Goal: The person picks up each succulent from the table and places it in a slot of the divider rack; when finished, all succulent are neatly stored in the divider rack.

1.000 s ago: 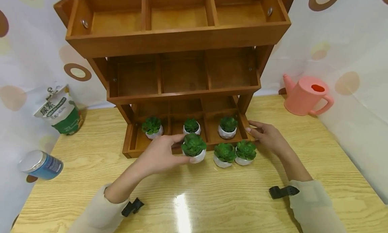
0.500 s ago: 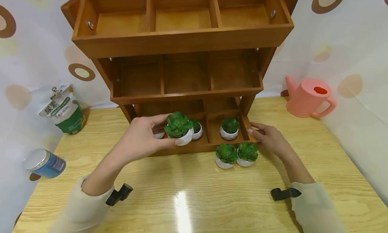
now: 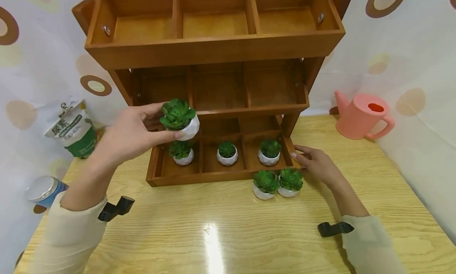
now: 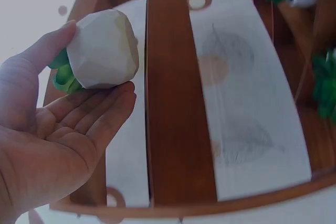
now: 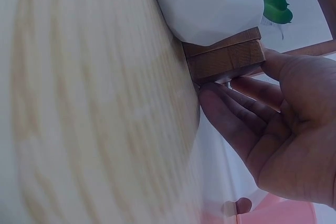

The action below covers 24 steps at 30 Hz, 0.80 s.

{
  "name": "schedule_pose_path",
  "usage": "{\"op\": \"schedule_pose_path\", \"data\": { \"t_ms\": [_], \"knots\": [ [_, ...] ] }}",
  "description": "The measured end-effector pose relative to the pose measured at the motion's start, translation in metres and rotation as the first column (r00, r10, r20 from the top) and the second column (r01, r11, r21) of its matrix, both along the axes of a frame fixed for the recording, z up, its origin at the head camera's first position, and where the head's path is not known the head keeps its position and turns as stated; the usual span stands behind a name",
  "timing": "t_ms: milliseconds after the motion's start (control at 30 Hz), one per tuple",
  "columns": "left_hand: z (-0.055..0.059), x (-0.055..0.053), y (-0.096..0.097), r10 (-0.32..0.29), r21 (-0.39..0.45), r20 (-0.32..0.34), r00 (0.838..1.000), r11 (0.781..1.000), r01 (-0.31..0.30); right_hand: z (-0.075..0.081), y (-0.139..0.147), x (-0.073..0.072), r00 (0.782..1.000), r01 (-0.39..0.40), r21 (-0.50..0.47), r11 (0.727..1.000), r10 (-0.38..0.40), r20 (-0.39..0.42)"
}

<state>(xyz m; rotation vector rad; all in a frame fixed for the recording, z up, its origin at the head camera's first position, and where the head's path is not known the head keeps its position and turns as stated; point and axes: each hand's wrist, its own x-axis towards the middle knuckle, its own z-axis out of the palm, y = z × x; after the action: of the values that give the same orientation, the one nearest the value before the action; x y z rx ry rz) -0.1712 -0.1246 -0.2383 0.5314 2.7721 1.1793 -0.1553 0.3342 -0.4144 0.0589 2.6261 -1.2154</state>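
My left hand [image 3: 122, 137] pinches a small potted succulent [image 3: 181, 121] by its white faceted pot, thumb on the near side, fingers behind. It is raised in front of the middle tier's left compartment; in the left wrist view the pot [image 4: 102, 48] is seen from below. My right hand [image 3: 318, 165] grips the lower right end of the brown wooden plant shelf [image 3: 213, 52], thumb and fingers on either side of the board [image 5: 226, 61] in the right wrist view. Each bottom compartment holds one succulent: left [image 3: 183, 153], middle [image 3: 227, 153], right [image 3: 269, 152].
Two more potted succulents [image 3: 264, 185] [image 3: 290, 181] stand side by side on the table before the shelf's right front. A pink watering can [image 3: 361, 115] is at the back right. On the left are a clipped green-and-white bag [image 3: 76, 131] and a blue can [image 3: 46, 191].
My left hand has lifted the succulent from near the bottom tier's front, up and left to the middle tier. My right hand has kept its hold on the shelf.
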Motion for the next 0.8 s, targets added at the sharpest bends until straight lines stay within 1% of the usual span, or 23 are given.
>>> {"op": "schedule_pose_path", "data": {
  "t_ms": [67, 167, 267, 333, 467, 633, 733, 800],
  "knots": [
    [0.007, -0.005, -0.008, 0.038, -0.02, 0.009, 0.999, 0.999, -0.038, 0.0, 0.0, 0.0, 1.0, 0.002, 0.0, 1.0, -0.002, 0.002],
    [0.016, -0.013, -0.018, 0.112, -0.069, -0.021, 0.993, 0.991, -0.114, 0.0, 0.001, -0.001, 1.0, 0.003, 0.003, 1.0, -0.003, 0.002],
    [0.021, -0.02, -0.027, 0.165, -0.088, -0.046, 0.985, 0.982, -0.169, 0.0, 0.002, -0.002, 1.0, 0.006, 0.006, 1.0, -0.006, 0.002],
    [0.023, -0.026, -0.032, 0.184, -0.103, -0.058, 0.981, 0.976, -0.19, 0.001, 0.002, -0.002, 1.0, 0.005, 0.01, 1.0, -0.005, 0.0],
    [0.021, -0.037, -0.038, 0.194, -0.121, -0.05, 0.98, 0.973, -0.198, 0.0, 0.003, -0.002, 1.0, 0.005, 0.019, 1.0, -0.005, 0.0],
    [0.018, -0.052, -0.04, 0.183, -0.128, -0.06, 0.981, 0.974, -0.19, -0.001, 0.003, -0.001, 1.0, 0.004, 0.014, 1.0, -0.004, -0.005],
    [0.016, -0.059, -0.038, 0.165, -0.133, -0.096, 0.982, 0.975, -0.177, -0.002, 0.003, -0.001, 1.0, 0.003, 0.007, 1.0, -0.003, -0.005],
    [0.015, -0.062, -0.036, 0.147, -0.149, -0.135, 0.98, 0.975, -0.166, -0.003, 0.003, 0.0, 1.0, 0.003, 0.004, 1.0, -0.003, -0.005]
  ]
}}
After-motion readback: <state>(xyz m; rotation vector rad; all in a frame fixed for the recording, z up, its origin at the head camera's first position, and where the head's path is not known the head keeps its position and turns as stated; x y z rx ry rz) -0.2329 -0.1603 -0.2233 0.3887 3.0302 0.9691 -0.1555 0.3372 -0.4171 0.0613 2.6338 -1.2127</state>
